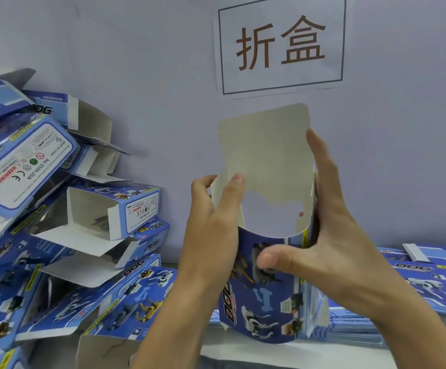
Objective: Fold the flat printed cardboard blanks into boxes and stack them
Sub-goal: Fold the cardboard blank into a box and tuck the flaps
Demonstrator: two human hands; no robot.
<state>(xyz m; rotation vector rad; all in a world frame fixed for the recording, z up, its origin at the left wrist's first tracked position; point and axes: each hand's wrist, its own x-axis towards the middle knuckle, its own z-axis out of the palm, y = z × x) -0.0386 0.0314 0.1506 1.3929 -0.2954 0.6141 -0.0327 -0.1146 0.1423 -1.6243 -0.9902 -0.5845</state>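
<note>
1. We see one cardboard blank (264, 262) held upright between the two hands, in front of the pale wall (136, 49).
2. The left hand (214, 227) holds a narrow grip on the blank's left edge: the thumb lies on the grey inner face and the other fingers curl behind the edge.
3. The right hand (320, 235) holds a wide grip: the straight fingers stand along the blank's right edge and the thumb presses the printed blue panel in front.
4. Relative to the two grips, the blank's grey flap (265, 145) with rounded corners rises above both hands, and the printed blue part runs down below them.
5. The long axis of the blank runs up and down; the blue printed face turns toward us and bows outward between the grips, so that the blank opens as a tube at the top.
6. Left of the left grip lies a loose heap of folded boxes (57, 222); we cannot count them surely.
7. Below and right of the right grip, flat blanks (429, 283) lie stacked on the tabletop (269, 352); their number cannot be told.
8. Above the grips, one paper sign (281, 43) with two brown characters hangs on the wall.
</note>
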